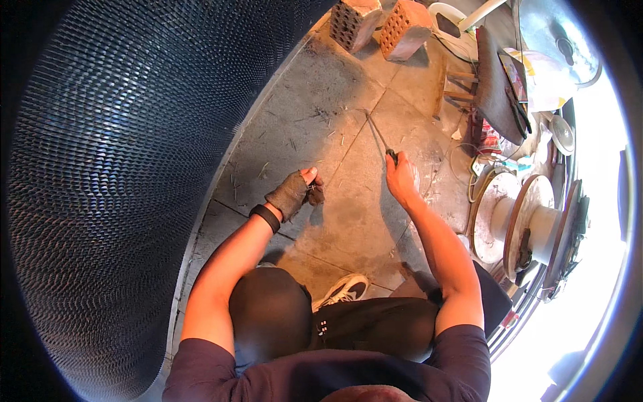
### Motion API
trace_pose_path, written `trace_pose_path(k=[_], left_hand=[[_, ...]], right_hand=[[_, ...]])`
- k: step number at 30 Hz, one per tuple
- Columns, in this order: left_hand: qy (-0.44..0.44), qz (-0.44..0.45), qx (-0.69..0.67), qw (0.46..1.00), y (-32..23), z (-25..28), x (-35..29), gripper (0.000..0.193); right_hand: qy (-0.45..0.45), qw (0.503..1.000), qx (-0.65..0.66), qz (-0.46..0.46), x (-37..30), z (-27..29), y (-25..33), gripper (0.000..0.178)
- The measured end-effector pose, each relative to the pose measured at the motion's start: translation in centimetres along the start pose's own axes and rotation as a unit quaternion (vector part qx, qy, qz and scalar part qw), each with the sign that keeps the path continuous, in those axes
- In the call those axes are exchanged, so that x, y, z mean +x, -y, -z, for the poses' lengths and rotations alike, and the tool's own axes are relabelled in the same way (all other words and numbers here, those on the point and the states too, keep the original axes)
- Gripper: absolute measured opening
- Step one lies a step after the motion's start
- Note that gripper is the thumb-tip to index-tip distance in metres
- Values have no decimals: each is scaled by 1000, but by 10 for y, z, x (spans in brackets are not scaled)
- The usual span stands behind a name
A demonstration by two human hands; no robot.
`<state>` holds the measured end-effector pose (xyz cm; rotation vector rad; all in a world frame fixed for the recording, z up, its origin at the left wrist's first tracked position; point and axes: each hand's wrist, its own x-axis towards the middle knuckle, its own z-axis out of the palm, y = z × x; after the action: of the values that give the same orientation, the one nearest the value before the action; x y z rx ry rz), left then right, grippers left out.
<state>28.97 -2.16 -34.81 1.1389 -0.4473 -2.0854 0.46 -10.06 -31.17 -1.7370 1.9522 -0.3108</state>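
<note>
My right hand (402, 179) is closed round the dark handle of a long thin rod-like tool (377, 132), whose tip points away over the floor. Its exact kind cannot be told. On my left hand (295, 191) is a worn grey-brown glove that leaves the thumb tip bare, with a black band at the wrist. Its fingers are curled together, and whatever lies in them is too small and dark to make out. To the left of this hand rises a huge dark block of honeycomb-like cells (134, 134), its edge apart from the glove.
Two perforated bricks (406, 30) stand at the far end of the tiled floor (355, 181), where thin bits are scattered. Large spools (491, 218) stand at right, beyond them a dark padded seat (499, 87) and clutter. My bent knees and a shoe (349, 287) are close below.
</note>
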Motion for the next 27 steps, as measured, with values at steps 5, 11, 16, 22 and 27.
trace_pose_path(k=[5, 11, 16, 22, 27], left_hand=[[35, 18, -19, 999, 2, -1, 2, 37], [4, 21, -46, 999, 6, 1, -1, 33], [-51, -3, -74, 996, 15, 18, -1, 30], [-120, -39, -144, 981, 21, 33, 5, 30], [-75, 39, -122, 989, 17, 38, 10, 43]], right_hand=[[9, 999, 41, -17, -16, -7, -20, 36], [63, 998, 2, 25, -32, -10, -15, 34], [81, 996, -9, 39, -48, -10, -8, 35], [149, 987, 39, 52, -93, 28, 11, 33], [207, 969, 62, 123, -129, 60, 28, 30]])
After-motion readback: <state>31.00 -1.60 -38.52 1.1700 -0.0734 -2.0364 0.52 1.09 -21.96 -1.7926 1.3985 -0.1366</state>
